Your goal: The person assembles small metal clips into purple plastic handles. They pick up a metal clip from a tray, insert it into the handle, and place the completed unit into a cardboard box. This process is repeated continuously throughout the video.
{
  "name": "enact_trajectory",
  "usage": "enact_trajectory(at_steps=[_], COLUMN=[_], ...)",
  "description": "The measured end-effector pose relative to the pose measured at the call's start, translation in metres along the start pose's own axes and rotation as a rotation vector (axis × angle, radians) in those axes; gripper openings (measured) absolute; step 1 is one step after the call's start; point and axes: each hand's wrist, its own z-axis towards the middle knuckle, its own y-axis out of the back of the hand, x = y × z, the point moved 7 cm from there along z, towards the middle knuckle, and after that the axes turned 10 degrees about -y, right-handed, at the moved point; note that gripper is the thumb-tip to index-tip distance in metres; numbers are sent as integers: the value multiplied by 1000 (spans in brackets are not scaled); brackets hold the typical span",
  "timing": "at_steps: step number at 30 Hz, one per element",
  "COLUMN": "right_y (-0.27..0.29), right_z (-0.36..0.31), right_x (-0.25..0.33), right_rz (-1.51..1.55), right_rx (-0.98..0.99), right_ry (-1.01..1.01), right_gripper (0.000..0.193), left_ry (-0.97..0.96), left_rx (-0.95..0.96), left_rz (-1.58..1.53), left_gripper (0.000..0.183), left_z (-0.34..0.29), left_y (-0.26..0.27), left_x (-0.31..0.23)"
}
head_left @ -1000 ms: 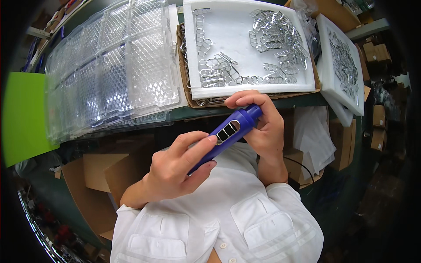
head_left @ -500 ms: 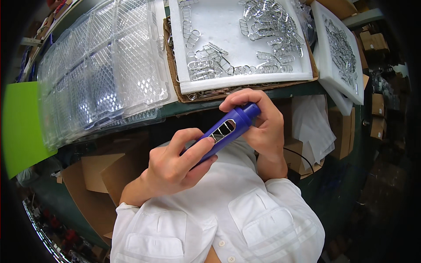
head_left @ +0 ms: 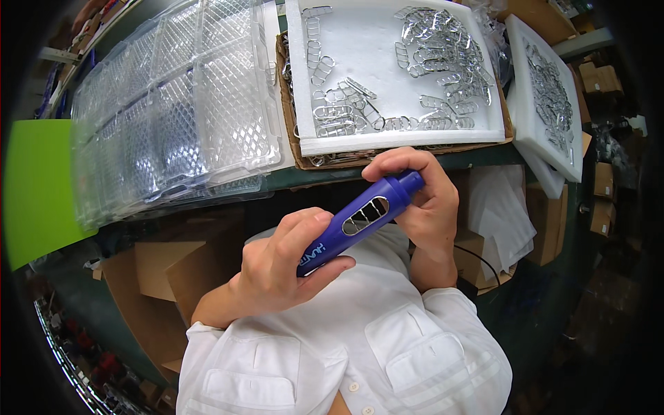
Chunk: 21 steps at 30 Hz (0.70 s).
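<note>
Gripping blue tube (head_left: 340,238) w/ both hands (head_left: 277,259) (head_left: 430,204), L lower end, R upper

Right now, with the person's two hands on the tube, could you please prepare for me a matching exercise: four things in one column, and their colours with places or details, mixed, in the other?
Things:
1. Tube
2. Sheet
3. Plastic trays
4. Foam trays

Descriptions:
A. White, with metal pieces inside
B. Bright green, at the far left
C. Blue-violet, held by the left hand and right hand
D. Clear, with a diamond pattern

Pairs: 1-C, 2-B, 3-D, 4-A
</note>
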Motion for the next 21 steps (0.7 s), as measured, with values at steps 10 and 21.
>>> enact_trajectory(at_steps=[10, 21], right_y=[9, 13], right_z=[-3, -1], right_x=[-9, -11], right_rz=[23, 36], right_rx=[-19, -3], right_ry=[-109, -108], right_gripper=[54, 53], left_ry=[-40, -109], left_rx=[-33, -30], left_rz=[109, 204], left_gripper=[83, 68], left_z=[7, 17], left_y=[-4, -6], left_x=[-2, -6])
